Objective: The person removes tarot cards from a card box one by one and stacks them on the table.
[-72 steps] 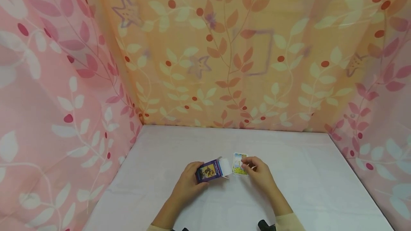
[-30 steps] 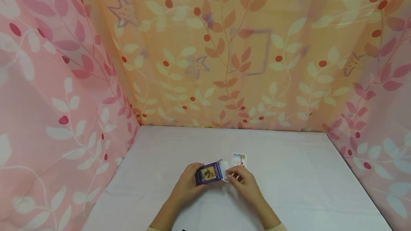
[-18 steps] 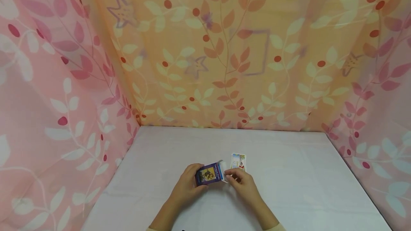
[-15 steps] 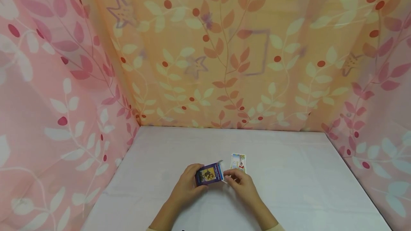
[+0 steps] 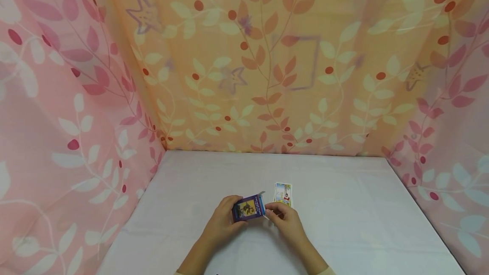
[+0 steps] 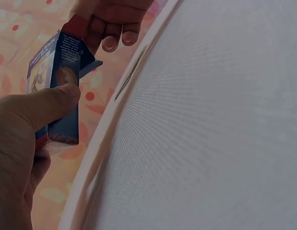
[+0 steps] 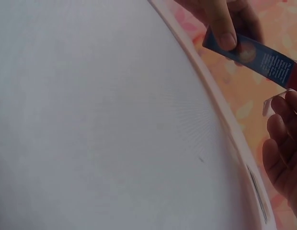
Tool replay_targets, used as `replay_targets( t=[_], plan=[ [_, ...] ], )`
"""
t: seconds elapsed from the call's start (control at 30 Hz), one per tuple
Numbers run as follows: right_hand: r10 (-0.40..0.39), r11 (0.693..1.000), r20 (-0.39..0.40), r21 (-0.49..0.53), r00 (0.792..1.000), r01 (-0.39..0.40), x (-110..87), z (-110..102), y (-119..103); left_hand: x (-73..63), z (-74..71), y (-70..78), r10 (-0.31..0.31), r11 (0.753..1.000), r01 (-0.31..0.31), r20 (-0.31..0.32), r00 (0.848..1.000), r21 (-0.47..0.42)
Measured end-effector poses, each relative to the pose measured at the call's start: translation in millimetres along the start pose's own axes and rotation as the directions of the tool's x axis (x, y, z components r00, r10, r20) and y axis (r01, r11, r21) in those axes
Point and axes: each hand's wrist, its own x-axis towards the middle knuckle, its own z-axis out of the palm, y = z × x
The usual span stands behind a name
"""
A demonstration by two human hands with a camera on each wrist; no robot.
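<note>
My left hand grips a small purple-blue card box with a yellow picture on its front, thumb along the lower side. In the left wrist view the box is tilted, one side flap sticking out at its end. My right hand is at the open end, thumb and forefinger pinching the lid flap, which they mostly cover. In the right wrist view the other fingers of that hand hang curled below the box. Just beyond the right hand lies a small stack of picture cards, its near edge partly covered.
The cards lie on a white cloth-covered table. Patterned curtains enclose it, an orange one at the back, a pink one at left and another at right.
My right hand has left the stack of cards and moved left to the box's open end. The white lid flap, seen earlier, has since been pushed close to the box. The left hand barely moves.
</note>
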Motion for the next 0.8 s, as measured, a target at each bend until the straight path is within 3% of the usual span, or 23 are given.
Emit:
replay_targets(
  t=[0.33,0.67,0.8],
  plan=[
    [-0.004,1.0,-0.025,-0.016,1.0,0.004,1.3,1.1,2.1,0.1,1.9,-2.2,0.039,0.999,-0.039,-0.01,0.999,0.01],
    [0.088,0.996,-0.04,0.007,0.995,-0.087,1.9,4.3,-0.9,-0.1,1.7,-1.7,0.048,0.999,-0.048,-0.003,0.999,-0.004],
    [0.08,0.997,-0.04,-0.009,0.996,-0.081,1.9,3.3,-1.9,0.2,1.3,-0.5,0.039,0.999,-0.039,-0.001,0.999,-0.003]
  ],
)
